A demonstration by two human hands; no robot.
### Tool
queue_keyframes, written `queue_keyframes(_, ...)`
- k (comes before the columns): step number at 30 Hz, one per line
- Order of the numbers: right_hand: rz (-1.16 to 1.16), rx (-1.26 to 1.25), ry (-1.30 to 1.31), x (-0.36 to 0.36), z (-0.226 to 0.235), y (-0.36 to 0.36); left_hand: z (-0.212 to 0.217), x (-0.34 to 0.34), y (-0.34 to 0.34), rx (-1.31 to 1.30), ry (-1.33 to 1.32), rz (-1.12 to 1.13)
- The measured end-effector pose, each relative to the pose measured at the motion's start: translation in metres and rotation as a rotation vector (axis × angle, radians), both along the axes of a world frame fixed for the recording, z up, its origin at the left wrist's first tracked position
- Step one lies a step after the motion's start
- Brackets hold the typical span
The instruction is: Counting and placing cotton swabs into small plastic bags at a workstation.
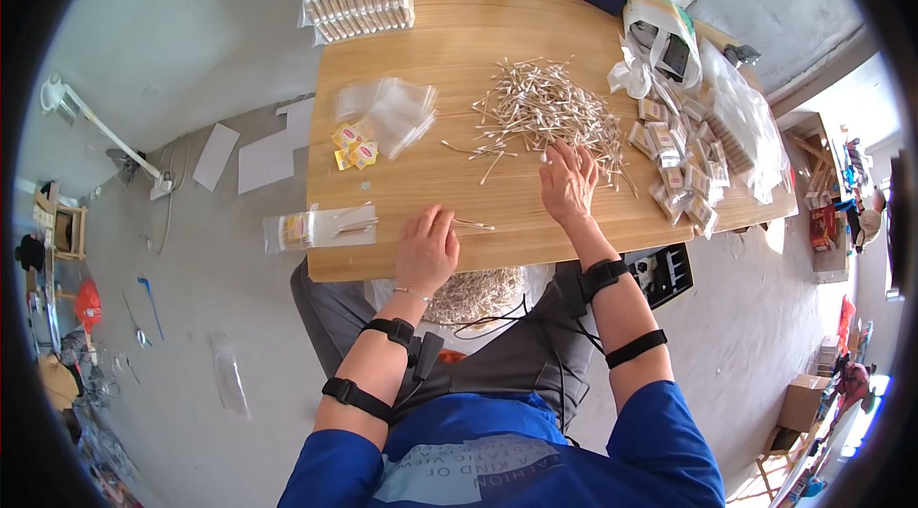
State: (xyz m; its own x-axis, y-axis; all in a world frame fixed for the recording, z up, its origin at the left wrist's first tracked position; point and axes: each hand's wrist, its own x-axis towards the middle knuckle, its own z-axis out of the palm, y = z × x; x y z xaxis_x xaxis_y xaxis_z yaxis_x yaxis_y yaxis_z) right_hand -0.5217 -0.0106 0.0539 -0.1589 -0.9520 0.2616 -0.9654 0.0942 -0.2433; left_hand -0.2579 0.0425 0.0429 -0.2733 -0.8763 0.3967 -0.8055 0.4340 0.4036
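— Head view: what's biggest?
— One wooden table [459, 58]. On it, one loose heap of cotton swabs [545, 106], too many to count, at the middle right.
— Smaller?
— One stack of clear bags [392, 111], one filled packet [320, 228] over the near-left edge, three small yellow sachets [352, 146].
— Hands?
— Two. The right hand [569, 185] lies open, fingers spread on the heap's near edge. The left hand [427, 250] is curled, pinching a few swabs [473, 223] near the front edge.
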Motion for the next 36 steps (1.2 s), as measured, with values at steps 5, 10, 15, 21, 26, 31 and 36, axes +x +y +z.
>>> queue_keyframes(5,0.200,-0.073,-0.065,0.048,0.006,-0.022,-0.002,0.002,0.002,-0.006,-0.008,0.009)
queue_keyframes(10,0.300,-0.098,-0.055,0.071,-0.006,-0.020,-0.003,0.000,0.002,0.002,0.013,0.007)
queue_keyframes(15,0.395,-0.104,-0.158,0.087,-0.005,0.026,-0.005,0.001,0.003,0.005,0.058,0.036)
queue_keyframes(21,0.410,-0.056,-0.158,0.084,-0.008,0.048,-0.004,0.002,0.001,0.004,0.071,0.026)
queue_keyframes(26,0.156,0.000,-0.154,0.058,-0.005,0.031,-0.003,0.001,0.002,-0.005,0.066,0.021)
queue_keyframes(31,0.138,-0.070,-0.202,0.036,-0.017,0.050,-0.004,0.002,0.002,-0.007,0.065,0.029)
queue_keyframes(36,0.131,-0.164,-0.184,0.040,-0.019,0.054,-0.003,-0.002,-0.009,-0.006,0.227,0.066)
